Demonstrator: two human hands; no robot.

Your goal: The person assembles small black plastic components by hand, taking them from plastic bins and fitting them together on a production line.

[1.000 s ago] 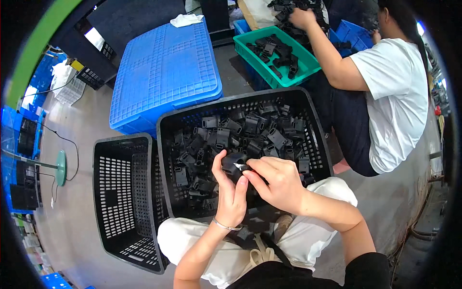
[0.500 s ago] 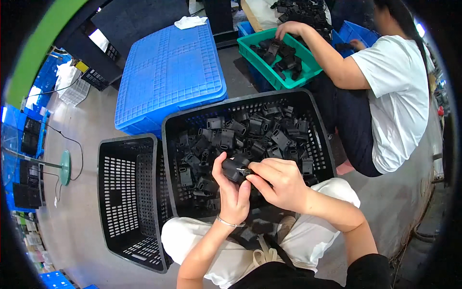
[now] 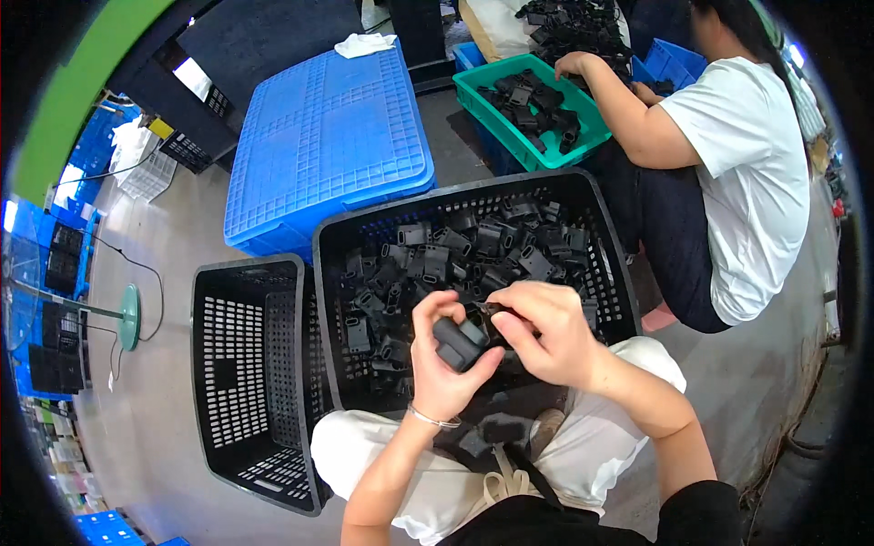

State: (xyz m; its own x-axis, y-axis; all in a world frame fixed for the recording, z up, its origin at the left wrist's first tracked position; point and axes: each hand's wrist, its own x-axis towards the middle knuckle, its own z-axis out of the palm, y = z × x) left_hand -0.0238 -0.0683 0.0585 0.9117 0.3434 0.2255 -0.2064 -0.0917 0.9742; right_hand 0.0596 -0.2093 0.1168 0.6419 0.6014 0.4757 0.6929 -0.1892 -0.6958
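My left hand (image 3: 444, 369) is closed round a black molded plastic part (image 3: 460, 344), its thumb along the near side and its fingers curled over the far side. My right hand (image 3: 546, 332) is close on the right, thumb and forefinger pinched on a small dark thing with a thin tip (image 3: 490, 308); its kind is too small to make out. Both hands are above the near part of a black perforated crate (image 3: 326, 300). Many similar black plastic parts (image 3: 437, 259) lie jumbled in that crate.
An empty-looking black crate (image 3: 244, 364) stands at the left. Behind is a large blue lidded bin (image 3: 328, 136) with a white cloth (image 3: 364, 44) on it. At the right sits a co-worker (image 3: 751, 191), reaching over a green tray (image 3: 537, 156) of black parts. A fan base (image 3: 129, 317) stands far left.
The plastic part has turned in my left hand and shows its blocky near end. My right hand has moved slightly right, away from it. The co-worker's hand has shifted toward the tray's far right edge.
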